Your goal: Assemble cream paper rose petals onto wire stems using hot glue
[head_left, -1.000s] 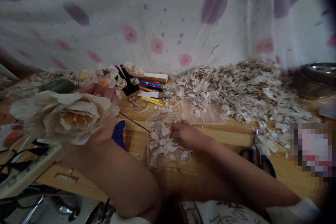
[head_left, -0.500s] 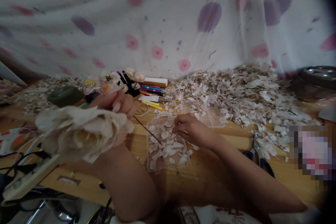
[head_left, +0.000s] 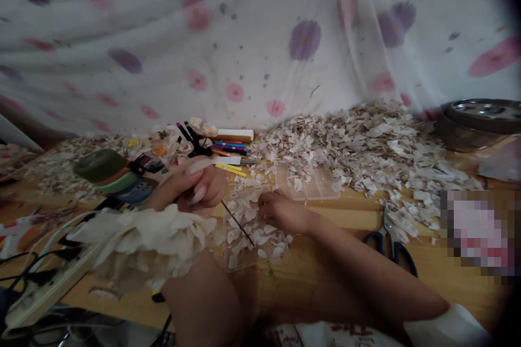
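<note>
My left hand (head_left: 199, 187) is closed round the thin dark stem (head_left: 238, 223) of a large cream artificial flower (head_left: 142, 244). The flower's layered head hangs toward me, over my forearm, and the stem points down to the right above a clear plastic box (head_left: 226, 252). Loose whitish petals (head_left: 262, 239) lie scattered in that box. Over its right side is my right hand (head_left: 285, 211), fingers curled down and pressed together among the petals. Whatever its fingertips hold is hidden.
A big heap of dry petals (head_left: 358, 141) lies behind, to the right. Scissors (head_left: 388, 236), a clear lid (head_left: 307, 181), yellow markers (head_left: 231, 169), a green tape roll (head_left: 101, 165) and a metal pot (head_left: 468, 124) surround the hands. Cables and a power strip (head_left: 52, 287) are at left.
My view has turned slightly right. My left hand and the flower have moved lower and nearer the box, uncovering the tape roll. My right hand stays over the petals, fingers more curled.
</note>
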Demonstrator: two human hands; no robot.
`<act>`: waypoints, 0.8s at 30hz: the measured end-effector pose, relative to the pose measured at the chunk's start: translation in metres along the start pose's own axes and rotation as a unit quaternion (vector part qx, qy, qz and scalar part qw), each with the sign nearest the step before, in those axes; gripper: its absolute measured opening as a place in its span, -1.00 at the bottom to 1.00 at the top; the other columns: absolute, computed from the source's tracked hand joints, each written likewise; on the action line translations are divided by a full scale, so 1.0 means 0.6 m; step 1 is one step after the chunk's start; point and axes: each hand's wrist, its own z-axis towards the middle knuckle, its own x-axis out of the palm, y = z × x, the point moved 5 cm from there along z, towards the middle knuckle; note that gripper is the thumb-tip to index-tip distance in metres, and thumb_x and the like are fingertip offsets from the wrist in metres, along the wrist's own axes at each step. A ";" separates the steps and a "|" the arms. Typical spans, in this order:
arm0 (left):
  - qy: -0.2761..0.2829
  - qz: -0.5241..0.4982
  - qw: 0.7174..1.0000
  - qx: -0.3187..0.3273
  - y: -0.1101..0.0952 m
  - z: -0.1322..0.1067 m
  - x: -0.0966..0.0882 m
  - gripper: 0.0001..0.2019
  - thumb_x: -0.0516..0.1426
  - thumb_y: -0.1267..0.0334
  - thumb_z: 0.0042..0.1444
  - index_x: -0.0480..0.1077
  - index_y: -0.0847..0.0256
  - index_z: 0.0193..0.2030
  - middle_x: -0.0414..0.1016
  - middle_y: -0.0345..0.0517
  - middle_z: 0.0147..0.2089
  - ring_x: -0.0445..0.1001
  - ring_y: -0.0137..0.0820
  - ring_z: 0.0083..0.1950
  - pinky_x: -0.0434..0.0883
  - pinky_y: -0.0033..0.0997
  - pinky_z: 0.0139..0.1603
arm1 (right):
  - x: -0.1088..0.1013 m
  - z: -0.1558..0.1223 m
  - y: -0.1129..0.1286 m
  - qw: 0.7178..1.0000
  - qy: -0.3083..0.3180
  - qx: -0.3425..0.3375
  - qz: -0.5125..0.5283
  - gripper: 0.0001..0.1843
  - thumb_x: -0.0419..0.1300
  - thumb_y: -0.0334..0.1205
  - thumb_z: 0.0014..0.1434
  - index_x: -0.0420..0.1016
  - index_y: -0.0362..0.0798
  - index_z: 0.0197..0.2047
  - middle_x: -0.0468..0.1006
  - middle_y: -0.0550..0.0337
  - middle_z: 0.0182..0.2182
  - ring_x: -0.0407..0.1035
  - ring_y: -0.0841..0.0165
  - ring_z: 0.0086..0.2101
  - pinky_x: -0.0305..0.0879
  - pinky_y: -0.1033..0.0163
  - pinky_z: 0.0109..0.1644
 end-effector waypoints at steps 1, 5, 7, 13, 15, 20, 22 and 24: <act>-0.013 0.011 1.000 -0.012 0.005 0.004 0.000 -0.62 0.22 0.10 -0.04 0.20 0.23 -0.68 -0.12 -0.33 -0.73 -0.10 -0.62 -0.71 -0.02 -0.45 -0.62 | -0.019 -0.003 0.003 1.000 -0.018 -0.001 0.002 -0.92 0.26 -0.38 0.09 0.57 -0.04 -0.34 0.48 0.15 -0.25 0.36 0.34 -0.22 0.17 0.20 -0.09; -0.096 0.051 0.992 -0.066 0.031 0.018 0.004 -0.66 0.23 0.10 -0.02 0.27 0.25 -0.64 0.14 -0.30 -0.69 0.13 -0.58 -0.67 0.09 -0.48 -0.58 | -0.127 -0.035 0.023 0.989 -0.147 0.002 -0.018 -0.87 0.15 -0.28 0.23 0.54 -0.02 -0.25 0.43 0.11 -0.23 0.31 0.34 -0.17 0.15 0.19 -0.06; -0.140 0.064 0.983 -0.102 0.052 0.026 0.012 -0.71 0.21 0.13 0.00 0.29 0.26 -0.56 0.23 -0.29 -0.63 0.18 -0.56 -0.62 0.08 -0.50 -0.58 | -0.189 -0.068 0.046 0.953 -0.288 -0.035 -0.085 -0.89 0.16 -0.25 0.22 0.52 -0.01 -0.27 0.42 0.16 -0.31 0.31 0.35 -0.22 0.16 0.18 -0.09; -0.070 0.101 0.977 -0.172 0.124 0.053 0.059 -0.67 0.25 0.02 -0.07 0.36 0.28 -0.47 0.25 -0.26 -0.53 0.14 -0.57 -0.54 0.02 -0.52 -0.53 | -0.255 -0.132 0.092 0.895 -0.377 -0.067 -0.230 -0.89 0.22 -0.35 0.16 0.46 0.04 -0.24 0.41 0.21 -0.31 0.28 0.37 -0.26 0.19 0.20 -0.16; -0.037 0.097 0.979 -0.175 0.137 0.057 0.071 -0.66 0.23 -0.01 -0.04 0.38 0.29 -0.47 0.28 -0.22 -0.50 0.17 -0.56 -0.50 0.05 -0.51 -0.51 | -0.257 -0.139 0.101 0.889 -0.376 -0.070 -0.251 -0.85 0.21 -0.37 0.16 0.45 0.07 -0.21 0.44 0.22 -0.30 0.28 0.35 -0.24 0.20 0.19 -0.15; -0.037 0.038 0.979 -0.198 0.143 0.056 0.088 -0.60 0.24 -0.08 -0.08 0.35 0.29 -0.50 0.26 -0.24 -0.55 0.15 -0.56 -0.54 0.02 -0.50 -0.53 | -0.253 -0.138 0.118 0.886 -0.360 -0.069 -0.284 -0.93 0.20 -0.29 0.20 0.46 0.04 -0.22 0.50 0.23 -0.28 0.26 0.35 -0.22 0.21 0.20 -0.11; -0.005 0.023 0.982 -0.186 0.138 0.058 0.099 -0.62 0.25 -0.02 -0.07 0.29 0.28 -0.57 0.19 -0.27 -0.62 0.13 -0.56 -0.57 0.02 -0.48 -0.53 | -0.251 -0.138 0.122 0.880 -0.359 -0.078 -0.300 -0.96 0.19 -0.29 0.20 0.45 0.03 -0.24 0.50 0.22 -0.29 0.27 0.35 -0.23 0.22 0.21 -0.12; 0.016 0.002 0.984 -0.180 0.135 0.060 0.105 -0.63 0.26 0.04 -0.08 0.27 0.26 -0.60 0.13 -0.31 -0.67 0.10 -0.57 -0.61 0.01 -0.48 -0.53 | -0.251 -0.139 0.121 0.878 -0.359 -0.087 -0.304 -0.93 0.17 -0.31 0.22 0.44 0.04 -0.23 0.49 0.21 -0.28 0.28 0.35 -0.22 0.23 0.20 -0.13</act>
